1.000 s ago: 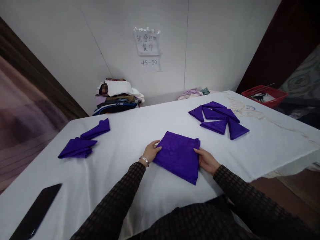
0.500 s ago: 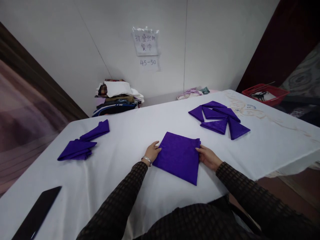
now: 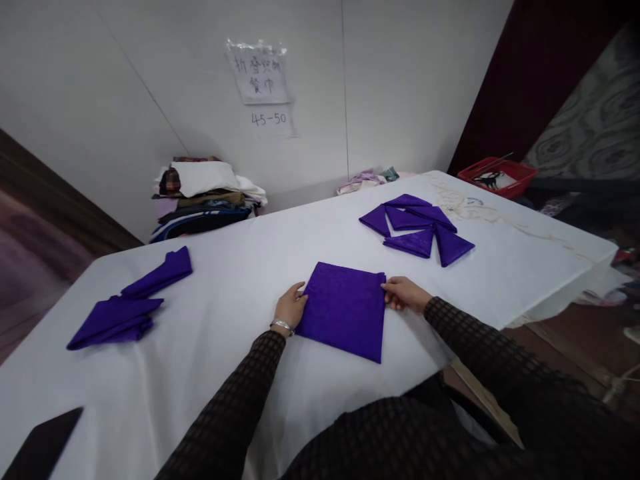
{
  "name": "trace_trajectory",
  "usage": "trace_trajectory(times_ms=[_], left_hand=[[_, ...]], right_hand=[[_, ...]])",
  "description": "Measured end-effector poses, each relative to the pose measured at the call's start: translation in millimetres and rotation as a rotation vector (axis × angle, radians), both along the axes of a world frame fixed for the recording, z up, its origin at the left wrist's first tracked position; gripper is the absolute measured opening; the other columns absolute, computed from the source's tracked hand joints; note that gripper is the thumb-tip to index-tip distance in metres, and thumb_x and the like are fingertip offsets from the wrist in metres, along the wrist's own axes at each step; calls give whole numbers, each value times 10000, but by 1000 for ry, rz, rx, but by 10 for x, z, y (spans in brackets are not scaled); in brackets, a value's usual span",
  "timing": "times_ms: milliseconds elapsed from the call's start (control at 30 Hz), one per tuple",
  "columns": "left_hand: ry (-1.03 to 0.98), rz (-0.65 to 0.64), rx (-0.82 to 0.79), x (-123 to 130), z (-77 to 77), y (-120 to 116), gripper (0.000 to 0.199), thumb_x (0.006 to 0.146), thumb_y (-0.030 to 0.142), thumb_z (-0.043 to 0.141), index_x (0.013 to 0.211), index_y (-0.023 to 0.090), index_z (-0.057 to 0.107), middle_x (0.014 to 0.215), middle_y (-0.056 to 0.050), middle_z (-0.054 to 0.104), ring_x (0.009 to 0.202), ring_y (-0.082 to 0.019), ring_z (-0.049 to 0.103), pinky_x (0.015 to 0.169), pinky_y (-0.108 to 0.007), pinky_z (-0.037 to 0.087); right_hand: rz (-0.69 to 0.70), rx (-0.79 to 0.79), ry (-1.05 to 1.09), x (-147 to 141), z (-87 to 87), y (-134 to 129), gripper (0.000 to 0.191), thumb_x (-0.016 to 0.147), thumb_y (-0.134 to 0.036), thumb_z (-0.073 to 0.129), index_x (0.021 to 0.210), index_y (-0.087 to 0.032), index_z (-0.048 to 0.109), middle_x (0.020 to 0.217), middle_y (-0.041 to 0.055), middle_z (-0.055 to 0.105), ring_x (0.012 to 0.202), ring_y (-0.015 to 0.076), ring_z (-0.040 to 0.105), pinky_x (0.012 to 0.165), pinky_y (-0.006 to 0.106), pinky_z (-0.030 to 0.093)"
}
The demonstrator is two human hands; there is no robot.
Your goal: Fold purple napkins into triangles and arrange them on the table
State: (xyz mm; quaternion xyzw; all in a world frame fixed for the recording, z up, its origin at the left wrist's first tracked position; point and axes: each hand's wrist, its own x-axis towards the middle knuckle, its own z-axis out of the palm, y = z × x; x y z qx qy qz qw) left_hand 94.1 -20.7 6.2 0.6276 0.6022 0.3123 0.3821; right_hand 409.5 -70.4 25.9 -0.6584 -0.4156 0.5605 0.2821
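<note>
A purple cloth napkin point(image 3: 343, 310), folded into a flat square, lies at an angle on the white tablecloth in front of me. My left hand point(image 3: 291, 308) is at its left edge, thumb over the cloth and the other fingers partly hidden. At the right corner, my right hand point(image 3: 404, 293) pinches the layered edge between thumb and fingers. Several purple napkins folded into triangles point(image 3: 407, 242) lie grouped beyond it to the right. To the left are more loosely folded purple napkins point(image 3: 113, 321).
A stack of folded clothes point(image 3: 203, 193) is behind the table's far edge, by the wall. Further right are a pinkish cloth pile point(image 3: 363, 181) and a red basket point(image 3: 517, 179). A dark flat object point(image 3: 47, 443) lies at the lower left. Handwritten paper signs point(image 3: 261, 77) hang on the wall.
The view has swung right, so everything sits further left. My right hand's fingers have curled in more at the napkin's right corner. The napkin keeps its square shape.
</note>
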Motion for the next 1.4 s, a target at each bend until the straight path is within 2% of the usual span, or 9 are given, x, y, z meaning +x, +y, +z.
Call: trace_trajectory(times_ms=[167, 267, 400, 500, 633, 833, 1000, 1200, 1400], left_hand=[[148, -25, 60, -13, 13, -10, 411, 789, 219, 514, 1197, 181, 536, 912, -36, 695, 697, -143, 630, 692, -275, 510], [313, -30, 120, -22, 79, -50, 416, 811, 252, 509, 1223, 194, 513, 1039, -48, 679, 695, -152, 631, 724, -310, 516], [528, -104, 405, 76, 195, -189, 409, 849, 313, 469, 1229, 166, 511, 1208, -98, 601, 1007, -225, 599, 898, -373, 466], [610, -333, 550, 232, 198, -339, 449, 871, 373, 445, 1267, 165, 482, 1321, -100, 518, 1229, -244, 450, 1032, -418, 354], [751, -470, 500, 359, 52, -478, 569, 872, 474, 426, 1348, 164, 399, 1443, -110, 361, 1350, -275, 265, 1091, -495, 224], [795, -465, 407, 331, -96, -492, 629, 883, 550, 331, 1385, 170, 344, 1478, -99, 295, 1376, -258, 195, 1106, -487, 173], [750, -479, 341, 322, -13, -459, 626, 884, 564, 316, 1386, 191, 343, 1476, -94, 300, 1376, -248, 200, 1105, -482, 173], [757, -451, 381, 329, 127, -517, 589, 896, 531, 318, 1372, 187, 367, 1480, -94, 291, 1384, -250, 170, 1107, -506, 141], [808, -476, 400, 309, -21, -577, 626, 882, 550, 333, 1391, 186, 336, 1488, -93, 272, 1385, -260, 159, 1113, -502, 134]], right_hand=[[64, 29, -147, 84, 13, 52, 208, 843, -236, 554, 654, -171, 495, 470, -12, 586, 315, 90, 485, 301, 185, 309], [50, 163, -266, 89, 66, 30, 146, 821, -224, 560, 687, -177, 526, 475, -39, 561, 355, 89, 482, 375, 198, 352], [141, 669, -499, -148, 123, -84, 163, 860, -296, 481, 896, -191, 600, 795, 29, 666, 712, 158, 617, 673, 278, 484], [347, 908, -620, -427, 100, -146, 370, 897, -388, 420, 1170, -174, 550, 1211, 120, 578, 1141, 232, 506, 958, 397, 390], [549, 835, -870, -596, -32, -107, 647, 888, -543, 374, 1377, -119, 368, 1465, 158, 285, 1367, 291, 179, 1085, 498, 158], [553, 640, -1046, -472, -258, -5, 774, 878, -638, 249, 1407, -77, 308, 1482, 168, 233, 1374, 289, 152, 1090, 497, 113], [553, 601, -1022, -473, -173, 3, 763, 885, -630, 231, 1405, -78, 316, 1478, 166, 244, 1369, 293, 173, 1086, 498, 140], [656, 830, -901, -745, 133, -411, 743, 878, -621, 298, 1423, -116, 283, 1492, 153, 207, 1383, 284, 113, 1096, 507, 108], [839, 803, -806, -886, -18, -825, 768, 862, -635, 329, 1442, -143, 228, 1486, 154, 226, 1378, 286, 136, 1093, 525, 88]])
